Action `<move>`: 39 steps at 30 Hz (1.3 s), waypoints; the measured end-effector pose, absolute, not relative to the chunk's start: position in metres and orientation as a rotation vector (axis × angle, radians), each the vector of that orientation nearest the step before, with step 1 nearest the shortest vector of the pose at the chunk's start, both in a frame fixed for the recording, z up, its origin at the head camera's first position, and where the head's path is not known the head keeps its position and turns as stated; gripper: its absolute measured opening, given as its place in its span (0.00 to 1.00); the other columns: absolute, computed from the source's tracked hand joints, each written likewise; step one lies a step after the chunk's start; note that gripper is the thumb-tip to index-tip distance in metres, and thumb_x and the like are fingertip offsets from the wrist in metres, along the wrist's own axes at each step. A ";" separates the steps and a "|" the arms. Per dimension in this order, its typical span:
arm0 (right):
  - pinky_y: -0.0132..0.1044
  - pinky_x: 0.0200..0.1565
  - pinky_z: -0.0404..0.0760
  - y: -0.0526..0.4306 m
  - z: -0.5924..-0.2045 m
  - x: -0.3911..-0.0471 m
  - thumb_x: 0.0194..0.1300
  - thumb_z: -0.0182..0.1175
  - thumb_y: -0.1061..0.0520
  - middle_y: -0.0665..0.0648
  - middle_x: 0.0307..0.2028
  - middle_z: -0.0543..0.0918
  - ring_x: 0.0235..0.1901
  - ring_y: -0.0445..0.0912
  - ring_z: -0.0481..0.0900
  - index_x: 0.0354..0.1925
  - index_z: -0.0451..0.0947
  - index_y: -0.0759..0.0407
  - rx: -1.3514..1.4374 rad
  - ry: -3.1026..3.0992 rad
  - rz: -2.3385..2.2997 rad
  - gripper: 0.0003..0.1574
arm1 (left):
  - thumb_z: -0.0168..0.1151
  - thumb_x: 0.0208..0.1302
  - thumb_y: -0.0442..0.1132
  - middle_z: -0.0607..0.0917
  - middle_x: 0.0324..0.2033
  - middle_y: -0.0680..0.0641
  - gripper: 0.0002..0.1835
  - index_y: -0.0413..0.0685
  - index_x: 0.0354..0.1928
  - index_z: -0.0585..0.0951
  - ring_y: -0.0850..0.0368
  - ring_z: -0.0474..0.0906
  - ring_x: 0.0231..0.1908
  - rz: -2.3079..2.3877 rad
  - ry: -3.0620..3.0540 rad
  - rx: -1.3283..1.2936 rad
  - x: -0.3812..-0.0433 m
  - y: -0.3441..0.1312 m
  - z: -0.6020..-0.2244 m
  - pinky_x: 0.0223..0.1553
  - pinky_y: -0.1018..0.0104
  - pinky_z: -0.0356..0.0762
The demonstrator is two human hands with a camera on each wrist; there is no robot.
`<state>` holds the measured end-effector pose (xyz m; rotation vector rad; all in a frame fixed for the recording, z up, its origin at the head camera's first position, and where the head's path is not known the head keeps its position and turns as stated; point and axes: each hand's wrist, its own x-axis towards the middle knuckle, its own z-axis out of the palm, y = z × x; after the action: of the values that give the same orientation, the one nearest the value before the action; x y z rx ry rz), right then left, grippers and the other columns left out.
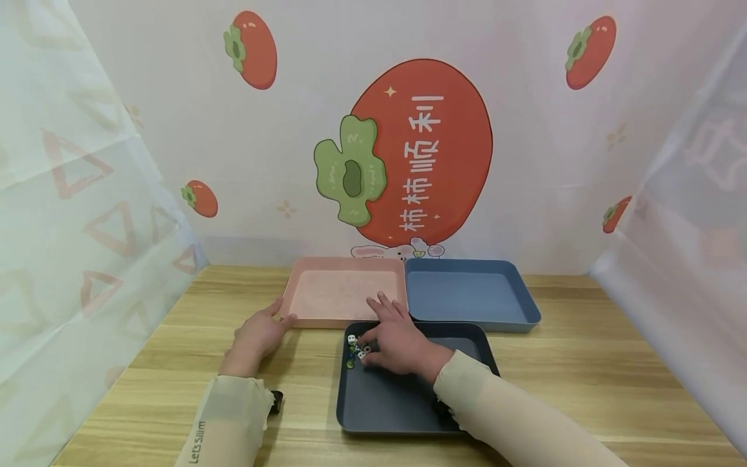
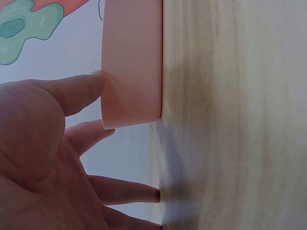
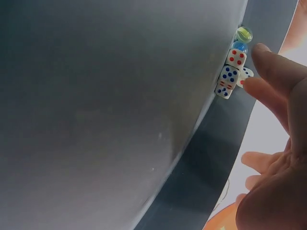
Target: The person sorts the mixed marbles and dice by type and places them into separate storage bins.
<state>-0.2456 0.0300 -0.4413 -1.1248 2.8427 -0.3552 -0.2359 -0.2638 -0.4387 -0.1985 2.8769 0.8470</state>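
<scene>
My left hand (image 1: 260, 334) rests at the near left corner of a pink tray (image 1: 321, 323). Its thumb touches the near wall and its forefinger lies round the corner, while the other fingers (image 2: 125, 189) reach down beside it. My right hand (image 1: 399, 338) is over the left part of a dark grey tray (image 1: 373, 408). There, several white dice (image 3: 229, 75) with red and blue dots cluster against the tray wall, beside glass marbles (image 3: 244, 34). The right forefinger and thumb (image 3: 273, 67) are apart, close to the dice; one fingertip overlaps a die. The remaining fingers spread outward.
A blue tray (image 1: 473, 322) adjoins the pink tray on the right, behind the dark one. All three trays stand on a wood-grain table (image 1: 583, 383). A printed cloth (image 1: 525, 162) with persimmons hangs behind, and white cloth hangs at both sides.
</scene>
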 end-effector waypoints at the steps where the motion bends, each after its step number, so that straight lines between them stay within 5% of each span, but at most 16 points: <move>1: 0.58 0.72 0.41 0.030 -0.442 -0.246 0.60 0.71 0.39 0.61 0.76 0.55 0.76 0.58 0.38 0.49 0.89 0.40 -1.126 2.839 -0.355 0.19 | 0.48 0.76 0.56 0.67 0.66 0.28 0.37 0.41 0.77 0.55 0.25 0.62 0.64 0.848 2.876 -0.200 -0.236 -0.264 -0.439 0.60 0.27 0.56; 39: 0.62 0.70 0.49 0.028 -0.451 -0.252 0.59 0.73 0.46 0.63 0.71 0.64 0.74 0.61 0.47 0.47 0.87 0.44 -1.008 2.850 -0.442 0.17 | 0.48 0.76 0.56 0.67 0.66 0.28 0.37 0.41 0.77 0.56 0.24 0.61 0.64 0.842 2.880 -0.205 -0.236 -0.265 -0.440 0.59 0.20 0.46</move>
<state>-0.2518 0.0282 -0.4510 -1.0082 2.8498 -0.4424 -0.2362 -0.2647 -0.4404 -0.2054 2.8803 0.8420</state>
